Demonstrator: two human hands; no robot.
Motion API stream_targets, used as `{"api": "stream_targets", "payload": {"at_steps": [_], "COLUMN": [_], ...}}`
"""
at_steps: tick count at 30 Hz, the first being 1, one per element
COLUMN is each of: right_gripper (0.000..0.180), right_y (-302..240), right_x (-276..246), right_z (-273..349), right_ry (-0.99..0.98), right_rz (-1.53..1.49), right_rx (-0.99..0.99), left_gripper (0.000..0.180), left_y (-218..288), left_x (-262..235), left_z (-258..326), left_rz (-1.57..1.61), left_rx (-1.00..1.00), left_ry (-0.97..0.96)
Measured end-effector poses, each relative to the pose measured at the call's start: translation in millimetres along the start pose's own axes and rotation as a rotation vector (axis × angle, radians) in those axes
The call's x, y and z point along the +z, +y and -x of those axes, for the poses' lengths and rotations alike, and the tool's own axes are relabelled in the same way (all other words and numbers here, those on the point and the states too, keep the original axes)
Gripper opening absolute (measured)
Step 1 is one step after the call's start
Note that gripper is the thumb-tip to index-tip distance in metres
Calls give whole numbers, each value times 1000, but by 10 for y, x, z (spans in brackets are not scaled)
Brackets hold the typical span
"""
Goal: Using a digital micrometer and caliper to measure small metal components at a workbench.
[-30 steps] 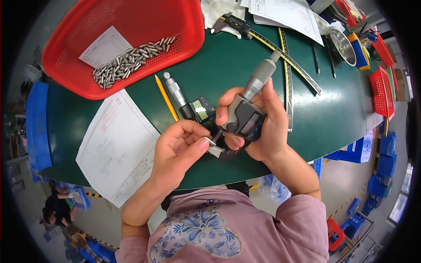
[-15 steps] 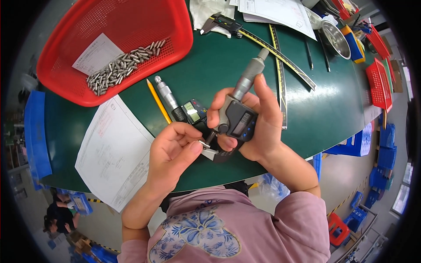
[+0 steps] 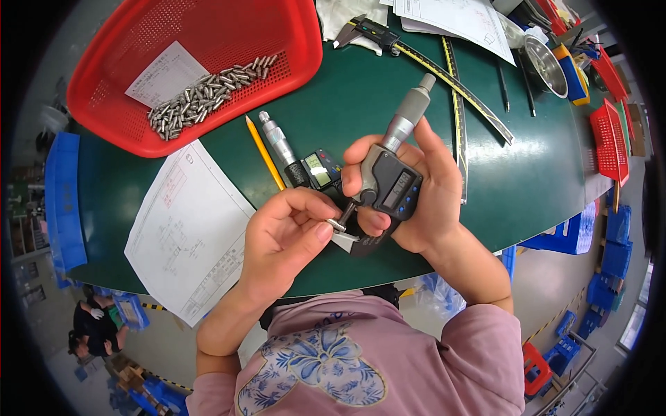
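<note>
My right hand (image 3: pixel 438 201) is wrapped round a digital micrometer (image 3: pixel 397 182) with a dark body, a small display and a grey thimble pointing up and away. Between the thumb and forefinger of my left hand (image 3: pixel 281 232) is a small shiny metal pin (image 3: pixel 336 224). The pin lies at the micrometer's measuring gap; whether both faces touch it I cannot tell. Just beyond my left fingers, a second digital micrometer (image 3: pixel 297 163) rests on the green table (image 3: pixel 548 166), next to a yellow pencil (image 3: pixel 263 152).
A red perforated basket (image 3: pixel 305 66) at the far left holds many metal pins (image 3: pixel 201 97) and a paper slip. A drawing sheet (image 3: pixel 184 243) lies at left. Beyond my right hand are a digital caliper (image 3: pixel 430 64), a steel rule (image 3: pixel 459 139) and papers (image 3: pixel 458 24). A metal bowl (image 3: pixel 544 66) stands far right.
The whole view has shifted, so the table's things sit further right. My hands keep the same grips on the pin and micrometer, whose display has turned slightly.
</note>
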State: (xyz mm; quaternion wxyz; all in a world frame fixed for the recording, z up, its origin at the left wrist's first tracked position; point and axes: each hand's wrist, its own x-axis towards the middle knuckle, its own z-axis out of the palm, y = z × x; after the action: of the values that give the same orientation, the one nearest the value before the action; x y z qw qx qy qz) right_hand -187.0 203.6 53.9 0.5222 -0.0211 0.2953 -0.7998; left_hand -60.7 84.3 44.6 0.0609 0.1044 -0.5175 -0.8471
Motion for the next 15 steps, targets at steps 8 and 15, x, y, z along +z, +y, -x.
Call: {"api": "stream_targets", "payload": {"at_steps": [8, 15], "right_gripper": [65, 66], "right_y": [-2, -9], "right_x": [-21, -21], "right_z": [8, -3], "right_ry": [3, 8], "right_rz": [-6, 30], "right_rx": [19, 25], "left_gripper": [18, 21], "left_y": [5, 17], "left_x": [31, 5], "left_z": [-1, -4], "left_rz": [36, 37], "left_rx": [-31, -91], "left_ry": [5, 11]}}
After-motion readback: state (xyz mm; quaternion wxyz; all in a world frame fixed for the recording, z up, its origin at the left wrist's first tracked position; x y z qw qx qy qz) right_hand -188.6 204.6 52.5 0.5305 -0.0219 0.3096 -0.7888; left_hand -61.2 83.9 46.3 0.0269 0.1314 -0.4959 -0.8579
